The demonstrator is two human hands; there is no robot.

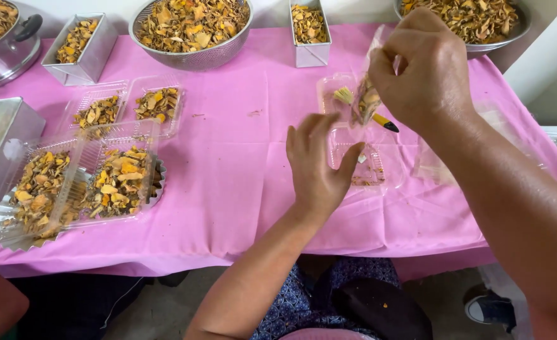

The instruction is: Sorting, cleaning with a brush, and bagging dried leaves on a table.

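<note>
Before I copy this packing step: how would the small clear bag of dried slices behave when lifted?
The clear bag hanging from the right hand looks thin and floppy, so it probably sags and twists. Only a little filling shows at its bottom, so it is likely very light. The glossy film may be slippery; the left hand rests by the clear tray below.

Your left hand (316,167) and right hand (426,66) are bare, forearms unsleeved; below the pink tablecloth (241,182) you wear blue patterned fabric.
</note>
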